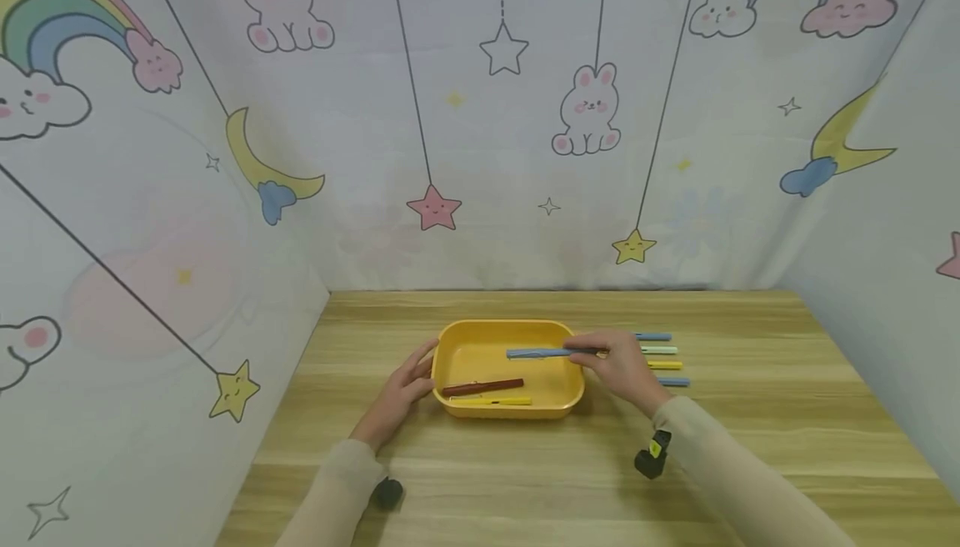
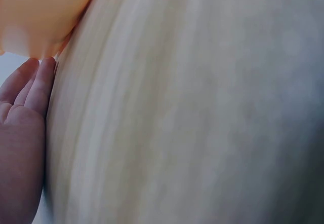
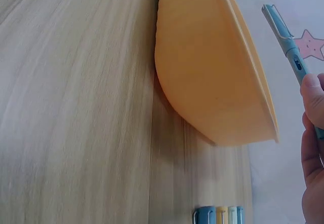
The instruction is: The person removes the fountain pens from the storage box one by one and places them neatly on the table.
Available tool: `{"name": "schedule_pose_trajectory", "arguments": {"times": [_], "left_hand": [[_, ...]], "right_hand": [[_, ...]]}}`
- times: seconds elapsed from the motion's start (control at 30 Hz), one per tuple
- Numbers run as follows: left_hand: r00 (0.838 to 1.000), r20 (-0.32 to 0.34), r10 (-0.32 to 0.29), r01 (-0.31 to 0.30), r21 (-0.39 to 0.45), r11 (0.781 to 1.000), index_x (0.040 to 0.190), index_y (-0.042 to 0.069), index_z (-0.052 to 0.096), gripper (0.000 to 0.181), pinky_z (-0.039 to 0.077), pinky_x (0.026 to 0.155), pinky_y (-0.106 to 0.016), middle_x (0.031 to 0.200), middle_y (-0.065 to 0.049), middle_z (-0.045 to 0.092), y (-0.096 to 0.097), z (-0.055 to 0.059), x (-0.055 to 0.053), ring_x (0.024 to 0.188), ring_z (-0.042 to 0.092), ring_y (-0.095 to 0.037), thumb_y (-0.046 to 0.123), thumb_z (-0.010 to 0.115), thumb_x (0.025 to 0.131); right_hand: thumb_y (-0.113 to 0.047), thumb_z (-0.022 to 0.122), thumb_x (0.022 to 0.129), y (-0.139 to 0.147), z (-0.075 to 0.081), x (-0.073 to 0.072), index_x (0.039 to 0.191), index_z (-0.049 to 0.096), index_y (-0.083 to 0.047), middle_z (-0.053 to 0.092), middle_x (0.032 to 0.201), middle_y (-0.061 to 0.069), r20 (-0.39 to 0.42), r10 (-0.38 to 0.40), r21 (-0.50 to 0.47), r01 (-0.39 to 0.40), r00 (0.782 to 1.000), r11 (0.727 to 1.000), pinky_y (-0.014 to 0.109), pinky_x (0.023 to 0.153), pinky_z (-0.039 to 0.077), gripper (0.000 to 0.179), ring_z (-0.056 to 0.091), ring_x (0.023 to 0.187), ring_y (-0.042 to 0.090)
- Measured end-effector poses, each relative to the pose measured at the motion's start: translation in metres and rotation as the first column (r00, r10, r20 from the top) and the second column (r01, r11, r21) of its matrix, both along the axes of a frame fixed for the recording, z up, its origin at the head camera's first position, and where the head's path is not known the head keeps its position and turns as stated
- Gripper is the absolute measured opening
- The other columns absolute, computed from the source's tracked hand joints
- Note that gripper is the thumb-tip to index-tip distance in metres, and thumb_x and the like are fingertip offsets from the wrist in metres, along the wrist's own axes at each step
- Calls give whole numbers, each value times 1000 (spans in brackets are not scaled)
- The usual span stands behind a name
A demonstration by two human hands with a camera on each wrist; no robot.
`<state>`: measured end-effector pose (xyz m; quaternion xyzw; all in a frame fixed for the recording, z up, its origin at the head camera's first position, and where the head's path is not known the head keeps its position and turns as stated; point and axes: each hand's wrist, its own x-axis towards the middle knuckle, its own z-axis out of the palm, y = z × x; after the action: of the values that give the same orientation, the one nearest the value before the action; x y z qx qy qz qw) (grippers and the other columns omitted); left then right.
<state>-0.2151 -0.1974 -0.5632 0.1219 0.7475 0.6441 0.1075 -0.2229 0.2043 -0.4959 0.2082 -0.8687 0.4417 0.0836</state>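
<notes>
A yellow plastic tray (image 1: 507, 410) stands on the table, with a dark red pen (image 1: 483, 387) and a yellow pen (image 1: 491, 402) lying inside near its front wall. Over the tray's right side, my right hand (image 1: 621, 368) pinches a blue pen (image 1: 536, 353) between thumb and fingers. In the right wrist view that blue pen (image 3: 286, 44) points its clip end away from the hand, above the rim. My left hand (image 1: 401, 394) rests with extended fingers against the tray's left side. The left wrist view shows these fingertips (image 2: 43, 77) touching the tray's outer wall (image 2: 40, 16).
To the right of the tray several pens lie in a row: a blue pen (image 1: 654, 337), a pale green pen (image 1: 660, 350), a yellow pen (image 1: 666, 365) and another blue pen (image 1: 675, 381). A patterned white curtain (image 1: 510, 238) borders the wooden table (image 1: 525, 480) at the back and sides.
</notes>
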Motion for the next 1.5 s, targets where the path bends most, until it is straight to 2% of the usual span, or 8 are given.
{"name": "schedule_pose_trajectory", "arguments": {"times": [0.27,0.53,0.83,1.0,1.13,1.3,1.37,1.5], "left_hand": [[1000,6,6,-6,6,1000,165,31,34,66,30,123,-55,166,-13,40,0,-3,-1,152,41,-31,14,57,105],[1000,24,11,-11,9,1000,164,34,36,66,30,123,-56,166,-13,39,0,-1,-1,152,41,-31,14,57,105],[1000,17,-5,5,18,1000,165,33,34,66,30,123,-56,167,-13,38,-1,-2,-2,152,40,-31,15,57,106],[1000,17,-9,9,19,1000,165,33,33,66,29,123,-57,167,-13,37,-1,-2,-1,153,39,-32,15,56,106],[1000,18,-8,8,9,1000,165,33,33,66,29,124,-57,167,-13,38,-1,-1,-1,153,39,-32,16,56,106],[1000,11,-7,7,7,1000,165,31,33,66,29,123,-57,167,-14,37,0,0,-1,153,39,-32,14,56,105],[1000,12,-8,7,10,1000,165,32,33,67,30,123,-56,167,-13,37,0,0,-1,152,40,-31,14,56,105],[1000,12,-10,9,14,1000,165,32,33,66,30,123,-56,167,-13,37,-1,-1,-1,152,40,-32,14,56,105]], "right_hand": [[-3,80,90,17,3,6,115,81,-5,80,113,8,34,-41,-81,44,999,996,27,78,62,24,77,100,23],[-2,78,91,30,1,10,115,81,-4,78,116,15,100,-40,-177,57,994,983,42,78,64,24,77,98,11],[-5,80,91,48,-3,14,113,83,-13,80,111,8,20,-110,-81,111,994,990,24,67,60,23,76,90,6],[-5,80,91,58,-5,20,112,83,-8,81,105,9,19,-155,-63,156,988,986,23,49,43,22,63,67,10],[-2,80,90,66,-6,27,113,83,-8,81,103,12,-12,-164,-107,162,986,981,23,46,41,23,56,60,12],[0,79,91,80,-11,31,114,81,-4,80,105,13,-40,-179,-152,171,983,974,23,49,47,24,67,69,2],[2,78,91,85,-12,33,114,80,0,80,107,14,-48,-191,-157,182,980,971,21,55,51,24,72,82,-1],[0,79,91,94,-15,37,113,80,1,80,106,17,-42,-217,-141,209,975,968,19,61,55,22,72,85,-3]]}}
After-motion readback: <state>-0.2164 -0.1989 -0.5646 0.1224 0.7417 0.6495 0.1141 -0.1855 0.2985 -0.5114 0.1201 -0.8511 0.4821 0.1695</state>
